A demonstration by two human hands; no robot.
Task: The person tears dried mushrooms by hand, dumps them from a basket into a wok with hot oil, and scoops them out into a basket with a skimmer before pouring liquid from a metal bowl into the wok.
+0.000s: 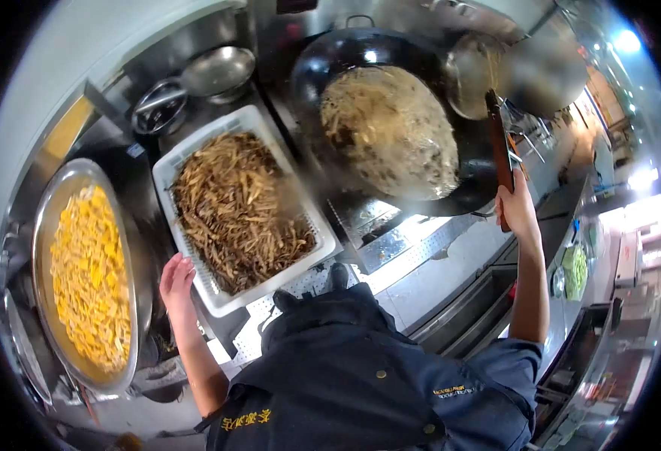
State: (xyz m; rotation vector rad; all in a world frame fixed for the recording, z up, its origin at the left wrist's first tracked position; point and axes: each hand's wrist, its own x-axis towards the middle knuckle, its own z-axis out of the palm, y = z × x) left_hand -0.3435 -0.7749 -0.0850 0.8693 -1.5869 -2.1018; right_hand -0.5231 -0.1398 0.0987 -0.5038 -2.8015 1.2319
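Note:
My right hand (517,207) is closed around the brown wooden handle of a skimmer (501,154). The skimmer's round head is up by the right rim of a big black wok (330,56), partly blurred. Foaming hot liquid (390,128) with brown pieces in it fills the wok's middle. My left hand (176,282) is beside the lower left edge of a white plastic basket (249,120), fingers loosely extended and holding nothing; whether they touch the basket I cannot tell. Brown, dried-looking strips (233,203) are heaped in the basket.
At the left stands a large metal bowl (41,263) of yellow chopped pieces (90,278). Behind the basket are a metal ladle-like pan (221,71) and a dark pot (159,107). Something green in a bag (574,270) lies on the right counter. A grey blur covers the top right.

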